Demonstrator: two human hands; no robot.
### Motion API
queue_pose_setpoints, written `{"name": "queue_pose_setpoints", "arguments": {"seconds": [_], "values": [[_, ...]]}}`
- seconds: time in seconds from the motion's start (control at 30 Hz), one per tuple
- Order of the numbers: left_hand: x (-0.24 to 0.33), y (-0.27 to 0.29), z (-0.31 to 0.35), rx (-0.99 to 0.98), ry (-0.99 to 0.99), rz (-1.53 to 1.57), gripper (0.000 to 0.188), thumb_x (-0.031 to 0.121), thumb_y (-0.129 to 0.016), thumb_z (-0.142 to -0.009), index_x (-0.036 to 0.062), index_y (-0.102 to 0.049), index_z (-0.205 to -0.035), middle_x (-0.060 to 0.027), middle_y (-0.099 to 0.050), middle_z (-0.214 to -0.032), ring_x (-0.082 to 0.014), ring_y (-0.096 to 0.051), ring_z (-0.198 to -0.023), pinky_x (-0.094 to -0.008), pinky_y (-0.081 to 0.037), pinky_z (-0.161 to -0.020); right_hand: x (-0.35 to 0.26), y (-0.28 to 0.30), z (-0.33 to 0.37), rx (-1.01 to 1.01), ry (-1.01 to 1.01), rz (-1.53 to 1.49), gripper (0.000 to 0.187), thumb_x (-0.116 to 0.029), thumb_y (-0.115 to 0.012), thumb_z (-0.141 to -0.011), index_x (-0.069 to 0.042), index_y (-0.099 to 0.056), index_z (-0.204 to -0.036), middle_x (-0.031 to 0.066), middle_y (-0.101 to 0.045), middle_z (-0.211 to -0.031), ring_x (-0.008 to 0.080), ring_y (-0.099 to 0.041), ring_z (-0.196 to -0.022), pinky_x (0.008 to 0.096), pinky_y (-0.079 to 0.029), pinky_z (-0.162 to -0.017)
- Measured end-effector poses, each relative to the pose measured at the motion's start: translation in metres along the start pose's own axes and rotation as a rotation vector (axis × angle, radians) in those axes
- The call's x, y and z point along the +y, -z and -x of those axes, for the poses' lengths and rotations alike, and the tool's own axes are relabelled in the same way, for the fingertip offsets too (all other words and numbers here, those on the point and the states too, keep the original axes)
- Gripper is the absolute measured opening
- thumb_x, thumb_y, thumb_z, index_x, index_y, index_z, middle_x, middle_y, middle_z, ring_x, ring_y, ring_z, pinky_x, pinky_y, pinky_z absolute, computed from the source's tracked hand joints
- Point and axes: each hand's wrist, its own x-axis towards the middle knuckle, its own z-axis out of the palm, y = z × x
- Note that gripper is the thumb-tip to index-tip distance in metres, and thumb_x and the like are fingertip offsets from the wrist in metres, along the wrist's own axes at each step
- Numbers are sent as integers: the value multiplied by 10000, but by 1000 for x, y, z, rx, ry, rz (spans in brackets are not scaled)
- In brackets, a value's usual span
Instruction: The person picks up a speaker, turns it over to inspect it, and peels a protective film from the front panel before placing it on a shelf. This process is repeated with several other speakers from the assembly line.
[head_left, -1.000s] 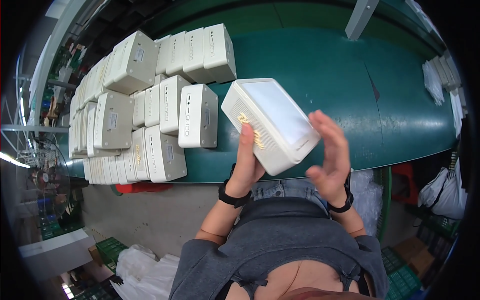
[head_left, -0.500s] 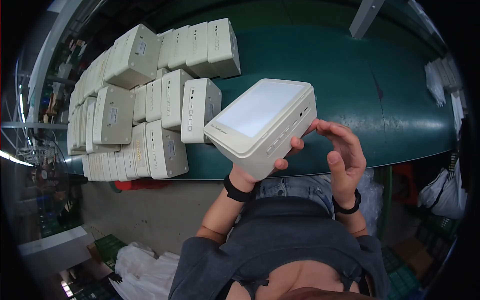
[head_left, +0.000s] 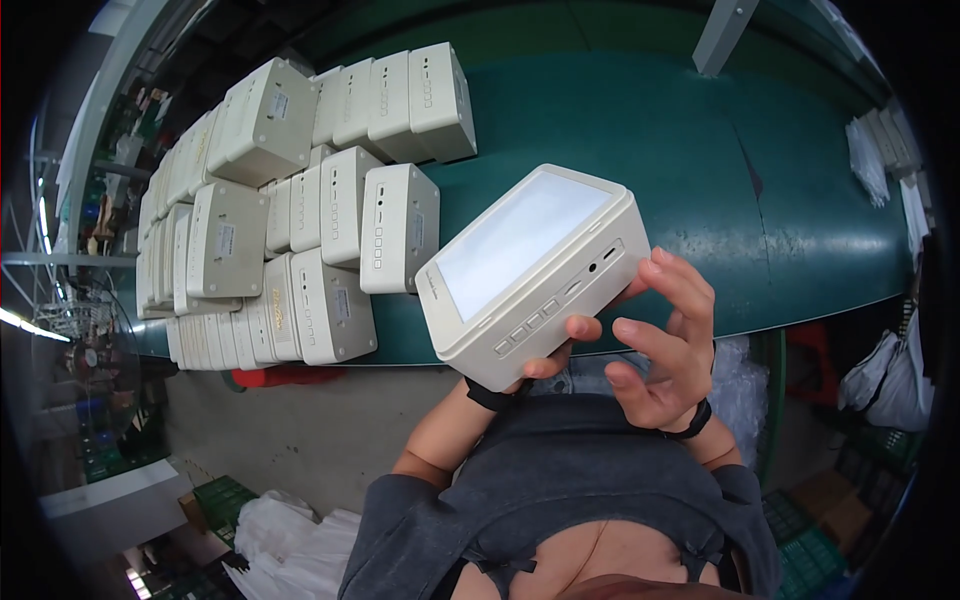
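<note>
I hold a cream-white box-shaped device (head_left: 530, 268) with a pale screen on its top face and a row of buttons and ports along its near side. It is tilted above the near edge of the green table (head_left: 700, 170). My left hand (head_left: 556, 352) grips it from underneath, mostly hidden, with fingertips showing at its lower edge. My right hand (head_left: 665, 345) is at the device's right end, its upper fingertips touching the corner and the other fingers spread.
Several identical cream devices (head_left: 330, 200) stand in rows and stacks on the left part of the table. White packets (head_left: 880, 160) lie at the far right edge. White bags (head_left: 290, 525) and green crates (head_left: 225, 495) sit on the floor below.
The device has been turned from screen facing right to screen facing up with the button side toward me. My right hand slid from its side to its right end.
</note>
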Motion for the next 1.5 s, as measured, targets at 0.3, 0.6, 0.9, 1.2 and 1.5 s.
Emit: {"name": "queue_pose_setpoints", "arguments": {"seconds": [0.3,0.6,0.9,1.2,1.5], "values": [[-11,-11,4,140,-233,-341,753,572,-411,-886,119,-206,-1452,-238,-259,-1407,-436,-450,-1157,-612,-505,-742,8,-4,4,-15,-49,-36,373,-325,-573,-896,-63,-559,-1163,236,-456,-1305,390,-436,-1210,499,-375,-978],[-20,-33,-4,755,-647,-1434,751,629,-356,-902,57,-315,-1386,-223,-424,-1323,-319,-482,-1203,-419,-479,-914,22,-11,14,144,-385,-458,555,-413,-543,-909,37,-513,-1233,230,-447,-1328,361,-427,-1254,434,-335,-1033],[-12,-17,-3,661,-703,-1626,825,417,-573,-893,58,-82,-1451,-157,-374,-1352,-256,-421,-1245,-385,-375,-1016,15,-8,2,-144,-132,-243,680,-440,-676,-804,14,-476,-1269,218,-446,-1331,389,-434,-1242,469,-332,-1036],[-25,-33,-19,482,-920,-2066,981,399,-635,-846,74,63,-1455,-193,-299,-1413,-292,-299,-1328,-433,-267,-1076,27,-21,12,98,-681,-506,772,-373,-681,-798,26,-339,-1364,179,-441,-1352,342,-462,-1227,449,-349,-1045],[-14,-36,-3,506,-1156,-2109,651,230,-535,-905,-5,-203,-1413,-221,-338,-1399,-317,-339,-1311,-471,-308,-1059,66,41,24,535,-849,-1078,628,-342,-495,-881,11,-336,-1375,194,-451,-1349,286,-463,-1238,452,-419,-993]]}}
